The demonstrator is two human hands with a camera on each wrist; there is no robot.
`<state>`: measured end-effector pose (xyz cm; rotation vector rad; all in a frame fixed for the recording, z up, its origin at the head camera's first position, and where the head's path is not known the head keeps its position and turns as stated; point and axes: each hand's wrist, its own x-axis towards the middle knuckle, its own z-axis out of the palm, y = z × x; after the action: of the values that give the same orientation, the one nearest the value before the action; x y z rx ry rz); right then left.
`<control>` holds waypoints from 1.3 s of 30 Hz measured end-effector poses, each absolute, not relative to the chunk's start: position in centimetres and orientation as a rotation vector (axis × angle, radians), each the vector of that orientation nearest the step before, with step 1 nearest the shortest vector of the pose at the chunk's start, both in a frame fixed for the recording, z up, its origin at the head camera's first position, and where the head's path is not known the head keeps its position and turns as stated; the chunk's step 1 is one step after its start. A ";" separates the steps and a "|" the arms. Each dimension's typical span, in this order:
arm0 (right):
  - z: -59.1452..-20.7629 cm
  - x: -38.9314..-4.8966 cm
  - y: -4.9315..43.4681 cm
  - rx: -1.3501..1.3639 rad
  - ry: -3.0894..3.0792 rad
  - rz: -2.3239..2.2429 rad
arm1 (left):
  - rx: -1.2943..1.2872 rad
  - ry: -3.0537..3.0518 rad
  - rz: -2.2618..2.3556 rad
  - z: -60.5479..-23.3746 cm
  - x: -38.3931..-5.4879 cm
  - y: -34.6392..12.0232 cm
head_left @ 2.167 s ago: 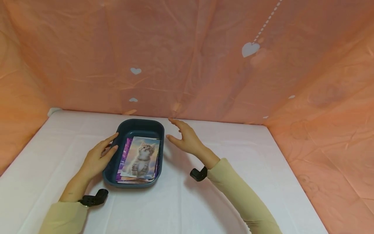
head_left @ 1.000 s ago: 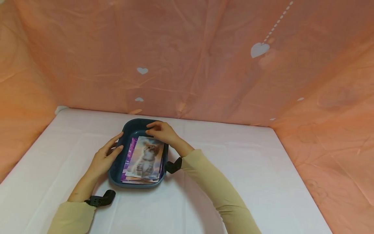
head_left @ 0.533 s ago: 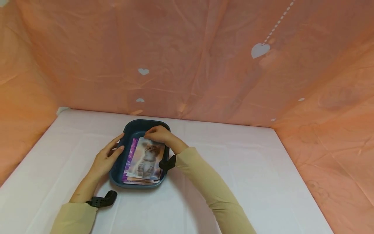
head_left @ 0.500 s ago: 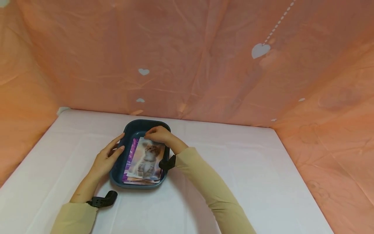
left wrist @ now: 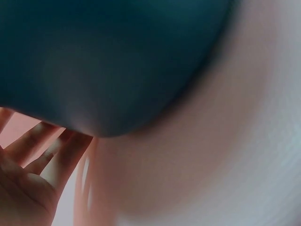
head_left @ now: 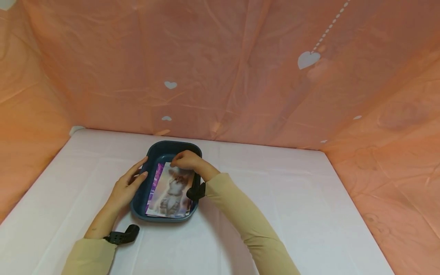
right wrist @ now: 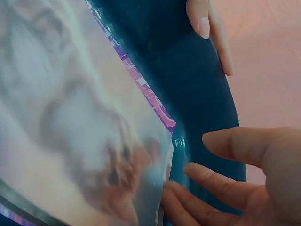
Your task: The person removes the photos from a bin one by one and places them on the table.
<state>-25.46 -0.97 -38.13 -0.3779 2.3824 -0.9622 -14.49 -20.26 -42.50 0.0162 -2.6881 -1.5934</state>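
Observation:
A dark blue plastic tray (head_left: 135, 208) stands on the white table with a stack of picture cards in it. The top card (head_left: 170, 198) shows a kitten; a purple card (head_left: 155, 183) peeks out on its left. My left hand (head_left: 125, 189) rests against the tray's left side, fingers spread and fairly straight, fingertips at the rim. My right hand (head_left: 187, 159) reaches inside over the far right part. In the right wrist view its fingertips (right wrist: 171, 190) touch the kitten card's far edge, while the thumb (right wrist: 221, 141) stays apart from the card.
An orange-pink cloth wall (head_left: 220, 76) with pale hearts rises behind the table and along both sides. White tabletop (head_left: 282, 198) spreads to the right of the tray. Black wrist cameras (head_left: 123, 235) sit on both wrists.
My right hand came from beside the tray into it, to the stack's far edge. The kitten card slid slightly toward me, covering lower card edges. My left hand stays at the tray's side.

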 end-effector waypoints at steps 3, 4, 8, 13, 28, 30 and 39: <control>-38.2 -25.5 -0.7 -0.417 2.360 -0.964 | 0.020 -2.693 -1.591 -42.5 -14.5 -20.2; -38.2 -25.5 -0.6 -0.430 2.353 -0.963 | 0.020 -2.694 -1.589 -42.6 -14.5 -20.2; -38.0 -25.3 -0.4 -0.487 2.299 -0.988 | 0.024 -2.698 -1.590 -42.6 -14.6 -20.2; -38.2 -25.2 0.0 -0.622 2.231 -1.042 | 0.025 -2.699 -1.600 -42.6 -14.5 -20.4; -38.3 -25.4 0.7 -0.749 2.051 -1.272 | -0.018 -2.697 -1.592 -43.0 -14.7 -20.9; -38.4 -25.5 0.8 -0.724 2.016 -1.345 | -0.014 -2.691 -1.606 -43.0 -14.7 -21.0; -37.5 -26.1 1.3 -0.584 1.965 -1.550 | 0.022 -2.700 -1.630 -42.8 -14.5 -21.5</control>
<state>-26.06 1.31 -37.49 -0.5840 1.9646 -1.5502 -14.54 -21.46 -42.77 0.0219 -2.7003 -1.6297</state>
